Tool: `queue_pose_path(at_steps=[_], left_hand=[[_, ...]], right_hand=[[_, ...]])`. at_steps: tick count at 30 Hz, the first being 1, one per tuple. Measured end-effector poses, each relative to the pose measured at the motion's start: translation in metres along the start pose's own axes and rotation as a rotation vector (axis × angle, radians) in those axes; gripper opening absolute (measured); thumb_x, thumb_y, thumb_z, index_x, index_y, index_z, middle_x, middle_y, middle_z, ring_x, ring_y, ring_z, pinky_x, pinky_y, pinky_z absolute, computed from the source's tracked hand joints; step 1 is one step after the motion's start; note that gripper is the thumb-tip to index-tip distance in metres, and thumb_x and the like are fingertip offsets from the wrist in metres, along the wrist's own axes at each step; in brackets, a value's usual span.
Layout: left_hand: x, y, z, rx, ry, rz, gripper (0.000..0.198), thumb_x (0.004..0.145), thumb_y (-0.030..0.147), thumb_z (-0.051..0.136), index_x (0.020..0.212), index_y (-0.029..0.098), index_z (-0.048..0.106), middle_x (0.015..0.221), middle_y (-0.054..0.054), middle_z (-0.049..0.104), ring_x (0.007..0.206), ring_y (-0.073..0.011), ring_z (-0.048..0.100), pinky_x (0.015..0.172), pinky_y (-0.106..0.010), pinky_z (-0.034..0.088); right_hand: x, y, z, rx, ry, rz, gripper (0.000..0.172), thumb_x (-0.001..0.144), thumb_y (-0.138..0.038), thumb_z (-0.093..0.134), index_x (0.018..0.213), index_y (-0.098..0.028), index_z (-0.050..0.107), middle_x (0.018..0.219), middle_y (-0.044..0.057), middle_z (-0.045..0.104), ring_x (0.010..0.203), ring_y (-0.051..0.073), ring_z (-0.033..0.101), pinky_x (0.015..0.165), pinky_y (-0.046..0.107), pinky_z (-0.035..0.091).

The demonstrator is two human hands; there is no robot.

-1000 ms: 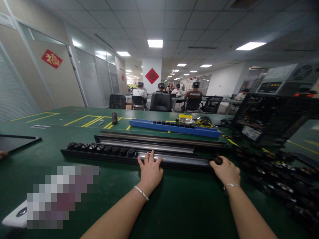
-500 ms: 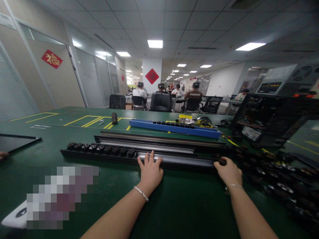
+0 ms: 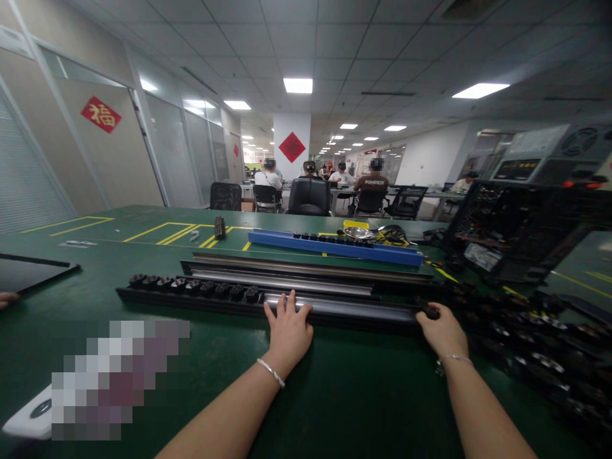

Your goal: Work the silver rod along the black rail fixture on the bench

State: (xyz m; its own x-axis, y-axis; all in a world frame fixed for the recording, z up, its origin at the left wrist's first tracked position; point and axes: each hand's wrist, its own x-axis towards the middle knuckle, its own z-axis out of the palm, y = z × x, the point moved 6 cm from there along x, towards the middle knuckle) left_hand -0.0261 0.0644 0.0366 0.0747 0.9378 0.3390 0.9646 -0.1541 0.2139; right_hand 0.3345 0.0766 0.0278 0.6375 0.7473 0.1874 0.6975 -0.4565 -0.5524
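My left hand (image 3: pixel 290 326) rests with spread fingers on the near edge of a long black rail (image 3: pixel 344 307) that has a shiny inner face. Several dark round parts (image 3: pixel 194 287) sit in a row along the rail's left half. At the rail's right end my right hand (image 3: pixel 442 328) is closed round a small black part (image 3: pixel 431 312). Much of that part is hidden by the fingers. Just behind lie two more long rails (image 3: pixel 287 279). A heap of black parts (image 3: pixel 540 357) lies to the right of my right hand.
Farther back are a blue rail (image 3: pixel 335 248) with black parts, a metal dish (image 3: pixel 357 233) and an open computer case (image 3: pixel 502 229). A black tray (image 3: pixel 38 271) and another person's fingers (image 3: pixel 7 298) are at the left. A pixelated white object (image 3: pixel 31 414) lies front left.
My right hand has shifted slightly to the right with the black part between its fingers. My left hand has stayed in place on the rail.
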Motion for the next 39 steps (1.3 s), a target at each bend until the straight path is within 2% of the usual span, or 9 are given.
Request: queue_pose_path(at_steps=[10, 17, 26, 33, 39], left_hand=[[0.0, 0.0, 0.002, 0.0, 0.05, 0.013, 0.037, 0.073, 0.026, 0.054, 0.109, 0.036, 0.058, 0.141, -0.006, 0.037, 0.13, -0.0319, 0.027, 0.101, -0.064, 0.006], [0.0, -0.001, 0.002, -0.005, 0.048, 0.011, 0.039, 0.073, 0.026, 0.054, 0.111, 0.036, 0.057, 0.141, -0.006, 0.037, 0.13, -0.0317, 0.027, 0.101, -0.065, 0.005], [0.0, -0.001, 0.001, -0.01, 0.048, 0.004, 0.039, 0.073, 0.025, 0.054, 0.11, 0.034, 0.058, 0.141, -0.005, 0.037, 0.131, -0.0317, 0.026, 0.102, -0.064, 0.005], [0.0, -0.001, 0.002, -0.016, 0.066, 0.014, 0.038, 0.072, 0.024, 0.054, 0.108, 0.036, 0.058, 0.14, -0.006, 0.038, 0.13, -0.0314, 0.027, 0.101, -0.064, 0.005], [0.0, -0.001, 0.002, -0.019, 0.056, 0.015, 0.038, 0.073, 0.025, 0.053, 0.109, 0.035, 0.058, 0.14, -0.007, 0.037, 0.13, -0.0316, 0.026, 0.101, -0.064, 0.005]], right_hand=[[0.003, 0.005, -0.004, 0.007, -0.021, 0.058, 0.05, 0.071, -0.042, 0.045, 0.117, -0.021, 0.051, 0.107, 0.011, 0.061, 0.09, 0.027, 0.059, 0.076, 0.037, 0.046], [0.002, 0.007, -0.009, 0.024, 0.05, 0.047, 0.052, 0.07, -0.042, 0.047, 0.117, -0.019, 0.052, 0.097, 0.012, 0.063, 0.083, 0.027, 0.06, 0.073, 0.037, 0.047], [0.01, 0.021, -0.011, 0.039, 0.067, 0.1, 0.051, 0.068, -0.045, 0.05, 0.112, -0.019, 0.055, 0.098, 0.012, 0.063, 0.088, 0.028, 0.059, 0.077, 0.037, 0.046], [0.013, 0.025, -0.012, 0.044, 0.088, 0.077, 0.047, 0.067, -0.044, 0.051, 0.106, -0.019, 0.059, 0.096, 0.011, 0.063, 0.087, 0.027, 0.059, 0.077, 0.038, 0.046], [0.018, 0.033, -0.019, 0.045, 0.103, 0.133, 0.045, 0.066, -0.043, 0.052, 0.103, -0.02, 0.06, 0.093, 0.011, 0.063, 0.083, 0.027, 0.059, 0.076, 0.038, 0.046]])
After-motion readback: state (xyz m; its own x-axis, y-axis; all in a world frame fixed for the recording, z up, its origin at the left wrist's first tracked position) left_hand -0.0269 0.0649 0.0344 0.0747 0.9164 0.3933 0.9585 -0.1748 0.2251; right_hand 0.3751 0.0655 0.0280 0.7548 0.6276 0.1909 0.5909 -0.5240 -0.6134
